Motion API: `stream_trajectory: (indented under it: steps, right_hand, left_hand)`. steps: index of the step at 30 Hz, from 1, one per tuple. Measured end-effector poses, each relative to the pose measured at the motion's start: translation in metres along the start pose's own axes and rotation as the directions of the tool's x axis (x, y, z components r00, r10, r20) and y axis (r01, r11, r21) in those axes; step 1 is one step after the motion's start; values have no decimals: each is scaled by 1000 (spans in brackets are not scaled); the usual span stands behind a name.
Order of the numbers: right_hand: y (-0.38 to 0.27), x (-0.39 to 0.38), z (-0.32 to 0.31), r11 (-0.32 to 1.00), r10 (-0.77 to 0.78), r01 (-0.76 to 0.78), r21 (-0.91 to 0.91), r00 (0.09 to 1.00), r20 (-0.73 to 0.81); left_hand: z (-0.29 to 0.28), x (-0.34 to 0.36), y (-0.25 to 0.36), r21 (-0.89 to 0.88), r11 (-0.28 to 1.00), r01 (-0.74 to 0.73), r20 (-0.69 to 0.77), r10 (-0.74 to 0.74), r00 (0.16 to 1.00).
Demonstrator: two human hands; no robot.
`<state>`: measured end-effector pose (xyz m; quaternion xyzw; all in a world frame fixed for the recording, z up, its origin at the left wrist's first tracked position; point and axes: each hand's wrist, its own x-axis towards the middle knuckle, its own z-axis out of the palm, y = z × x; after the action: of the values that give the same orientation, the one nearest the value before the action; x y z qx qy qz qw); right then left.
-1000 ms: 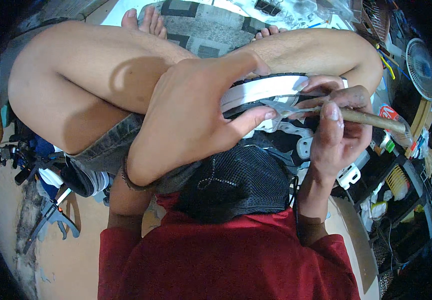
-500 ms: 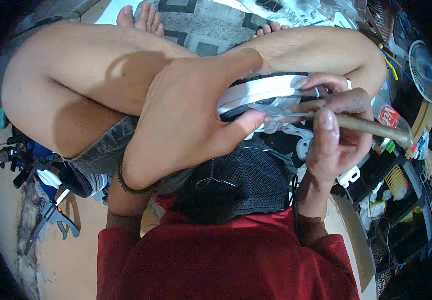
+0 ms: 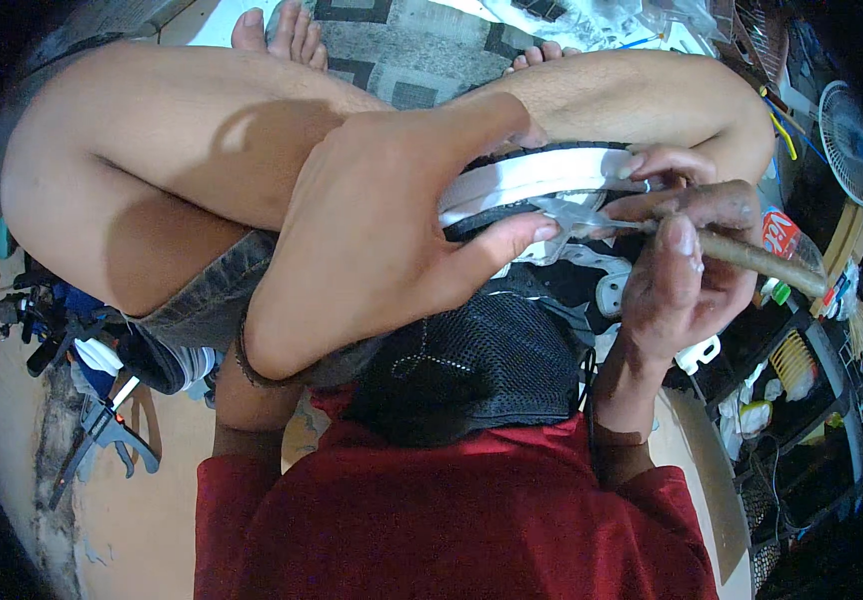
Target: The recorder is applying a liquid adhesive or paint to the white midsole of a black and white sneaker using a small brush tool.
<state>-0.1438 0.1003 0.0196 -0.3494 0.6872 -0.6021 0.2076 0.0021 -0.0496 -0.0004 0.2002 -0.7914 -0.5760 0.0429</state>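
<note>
My left hand (image 3: 372, 220) wraps over the near-left part of what looks like a shoe sole (image 3: 542, 177), with a white side band and black edges. Its thumb lies along the lower edge. At the right end of that piece is my right hand (image 3: 692, 255), its thumb and fingers closed around a tool with a slim brown wooden handle (image 3: 762, 262). A thin translucent strip (image 3: 577, 215) runs between the tool's front end and the left thumb. I cannot tell whether it is the tool's tip or a film. Part of the sole is hidden by my hands.
My crossed legs frame the work, with a grey patterned mat (image 3: 402, 65) beyond. Clamps (image 3: 107, 440) stand at the left. On the right are a small fan (image 3: 852, 140), a bottle with a red label (image 3: 790, 238) and a cluttered rack (image 3: 812, 400). White slotted pieces (image 3: 607, 290) lie below the sole.
My right hand has shifted slightly right with the wooden-handled tool, and the translucent strip has moved with it. The left thumb has moved a little to the right along the sole.
</note>
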Motion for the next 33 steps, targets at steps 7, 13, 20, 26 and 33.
stream_trajectory:
  steps: [7, 13, 20, 26, 33]
  right_hand:
    - [-4, 1, 2, 992, -16, 25, -121, 997, 75]
    - [1, 0, 1, 998, -64, 65, -10, 997, 49]
    - [-2, 2, -1, 985, -35, 46, -166, 997, 71]
    - [3, 2, 0, 988, -125, 132, -74, 988, 96]
    - [-7, 0, 2, 964, -94, 110, -243, 993, 77]
  left_hand:
    - [-4, 1, 5, 24, 999, 22, 14, -23, 1000]
    - [1, 0, 1, -30, 1000, -10, -34, 9, 999]
    - [-1, 1, 2, 14, 1000, 21, -7, -21, 1000]
    - [-3, 1, 5, 14, 999, 34, 15, -34, 999]
    - [-1, 1, 3, 29, 999, 31, 1, -31, 1000]
